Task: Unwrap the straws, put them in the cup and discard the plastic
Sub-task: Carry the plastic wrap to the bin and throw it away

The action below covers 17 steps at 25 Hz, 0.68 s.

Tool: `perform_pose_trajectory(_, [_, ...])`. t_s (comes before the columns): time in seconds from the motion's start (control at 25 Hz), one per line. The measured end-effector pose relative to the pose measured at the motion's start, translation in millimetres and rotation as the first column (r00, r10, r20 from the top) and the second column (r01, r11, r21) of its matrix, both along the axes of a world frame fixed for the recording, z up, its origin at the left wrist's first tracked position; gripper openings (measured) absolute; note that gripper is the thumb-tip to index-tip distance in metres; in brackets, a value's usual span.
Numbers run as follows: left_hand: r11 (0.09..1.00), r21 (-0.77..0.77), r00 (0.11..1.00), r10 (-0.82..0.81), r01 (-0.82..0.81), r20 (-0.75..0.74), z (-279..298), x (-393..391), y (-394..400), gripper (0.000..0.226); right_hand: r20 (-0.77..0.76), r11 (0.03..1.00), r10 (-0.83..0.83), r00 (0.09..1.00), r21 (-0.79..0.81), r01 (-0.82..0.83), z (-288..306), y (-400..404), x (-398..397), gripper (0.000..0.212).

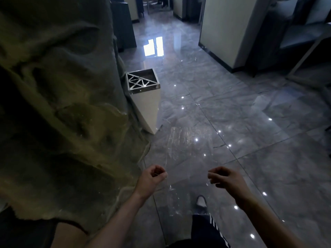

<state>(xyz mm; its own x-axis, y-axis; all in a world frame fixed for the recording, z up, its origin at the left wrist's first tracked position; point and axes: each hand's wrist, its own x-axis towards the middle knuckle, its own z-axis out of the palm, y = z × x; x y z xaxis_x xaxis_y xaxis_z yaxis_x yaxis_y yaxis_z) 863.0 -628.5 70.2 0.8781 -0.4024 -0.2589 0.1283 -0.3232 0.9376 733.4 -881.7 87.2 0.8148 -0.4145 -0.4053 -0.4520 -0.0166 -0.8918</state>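
While dim light blurs the clear plastic point(180, 158), left hand point(152, 178) pinches it, right hand point(223, 179) loosely curled

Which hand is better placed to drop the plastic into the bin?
Left. The left hand pinches the plastic on the bin's side; the right hand is farther away.

Clear, crinkly plastic film point(179, 158) gleams before me; beyond it, the bin's point(143, 97) shiny metal top, rough stone wall point(62, 104) beside, glossy floor tiles point(250, 122) below.
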Motion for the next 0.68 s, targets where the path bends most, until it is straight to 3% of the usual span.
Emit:
perform_pose_trajectory(0.4, [0.997,0.076,0.999,-0.032,0.03,0.017,-4,94,-149,0.019,-0.017,0.999,-0.001,1.0,0.036,0.002,12,-150,92,0.009])
perform_pose_trajectory(0.68, [0.994,0.101,0.998,-0.048,0.044,0.042,1,145,-209,0.018,-0.038,1.0,0.02,0.999,0.011,-0.02,12,-211,142,0.009])
